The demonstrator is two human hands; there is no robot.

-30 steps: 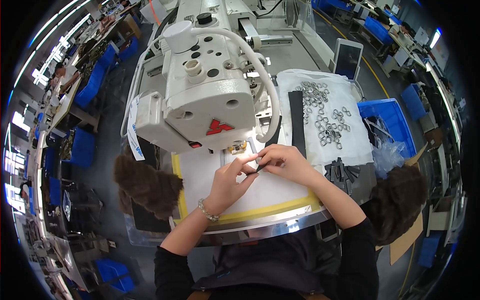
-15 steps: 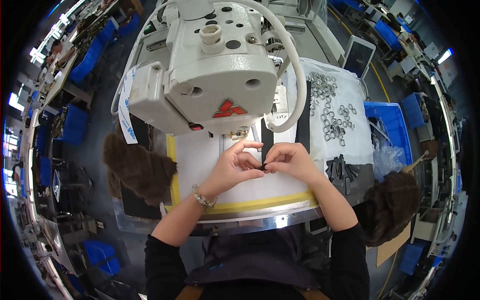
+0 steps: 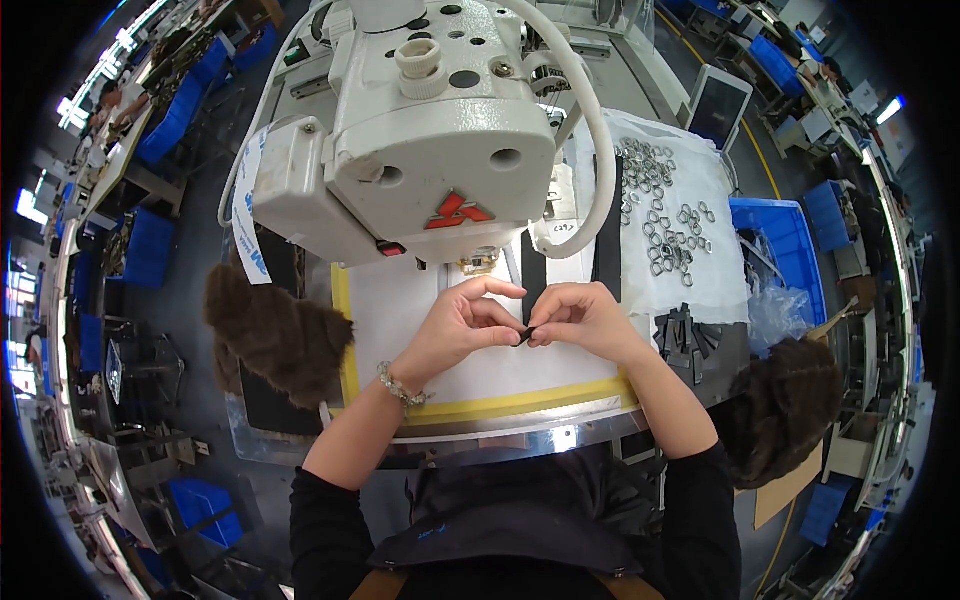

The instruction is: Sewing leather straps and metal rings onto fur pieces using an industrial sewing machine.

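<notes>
In front of the sewing machine's head (image 3: 440, 150), my two hands meet over the white work surface (image 3: 400, 340). A small black strip (image 3: 525, 337) is pinched between them, mostly covered by the fingertips. My left hand (image 3: 462, 322) grips its left end with thumb and a finger, the index finger raised and curved above. My right hand (image 3: 588, 322) pinches the other end with thumb and fingers. Beyond my fingers is the needle area with a brass-coloured part (image 3: 480, 263). Whether a metal ring sits in the strip cannot be made out.
Many metal rings (image 3: 665, 240) lie on a white cloth at the right. Nearer is a pile of black strips (image 3: 683, 338). Brown furry pieces (image 3: 285, 340) lie at the left, with another brown furry bundle (image 3: 785, 410) at the right. A blue bin (image 3: 795, 240) stands beyond the cloth.
My left thumb has shifted slightly, and a little more of the black strip shows between my fingertips. Both hands stay in nearly the same place.
</notes>
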